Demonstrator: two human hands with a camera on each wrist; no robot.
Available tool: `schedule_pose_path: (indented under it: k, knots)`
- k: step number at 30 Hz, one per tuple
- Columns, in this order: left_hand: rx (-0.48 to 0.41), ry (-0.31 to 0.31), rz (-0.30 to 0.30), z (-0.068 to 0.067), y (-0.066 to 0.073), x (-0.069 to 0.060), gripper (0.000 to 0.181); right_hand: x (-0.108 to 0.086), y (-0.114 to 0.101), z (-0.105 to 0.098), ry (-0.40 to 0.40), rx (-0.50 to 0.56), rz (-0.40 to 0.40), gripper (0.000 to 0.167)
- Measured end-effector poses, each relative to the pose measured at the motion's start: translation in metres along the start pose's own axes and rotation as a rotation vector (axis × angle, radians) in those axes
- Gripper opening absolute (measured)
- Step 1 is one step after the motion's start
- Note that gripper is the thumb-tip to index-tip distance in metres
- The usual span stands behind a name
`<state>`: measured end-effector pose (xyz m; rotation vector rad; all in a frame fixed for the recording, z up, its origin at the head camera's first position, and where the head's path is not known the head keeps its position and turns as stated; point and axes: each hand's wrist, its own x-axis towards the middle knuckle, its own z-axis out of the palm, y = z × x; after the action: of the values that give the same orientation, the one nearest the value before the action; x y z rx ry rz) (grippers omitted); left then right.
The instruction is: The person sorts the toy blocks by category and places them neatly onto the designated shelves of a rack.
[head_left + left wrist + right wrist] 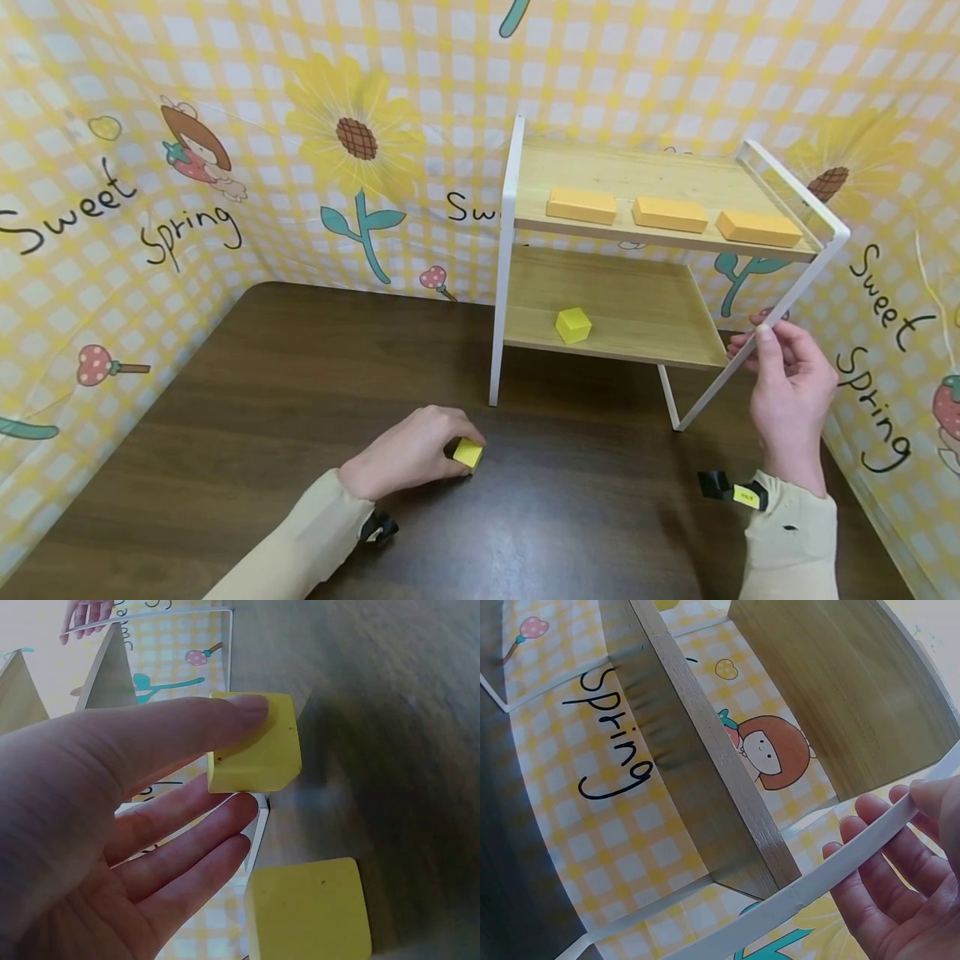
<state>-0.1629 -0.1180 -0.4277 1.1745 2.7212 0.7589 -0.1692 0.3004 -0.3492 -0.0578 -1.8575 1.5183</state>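
Note:
My left hand (420, 446) is low over the dark table, pinching a yellow cube (468, 453) between thumb and forefinger. In the left wrist view the other fingers spread below this cube (259, 750), and a second yellow block (307, 911) sits nearby; the head view does not show that one. My right hand (795, 383) holds the white side bar (716, 396) of a two-tier wooden shelf rack. Its thumb lies on the bar in the right wrist view, with the fingers behind. Another yellow cube (573, 325) stands on the lower shelf (630, 308), towards its left front.
Three orange-yellow blocks (669, 214) line the front of the upper shelf (630, 171). The rack stands at the back right of the brown table (300, 375). A yellow checked cloth (435, 83) with printed flowers and lettering encloses the back and sides.

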Motion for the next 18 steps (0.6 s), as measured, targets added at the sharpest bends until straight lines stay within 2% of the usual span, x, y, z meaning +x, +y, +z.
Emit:
schedule_pose_path:
  k: [10, 18]
  knots:
    - [0.015, 0.021, -0.012, 0.000, 0.003, 0.006, 0.029, 0.000, 0.000, 0.000, -0.008, 0.017, 0.014, 0.032]
    - [0.029, 0.043, 0.010, 0.001, 0.003, 0.011, 0.027, 0.000, -0.001, 0.000, -0.007, 0.018, 0.019, 0.032]
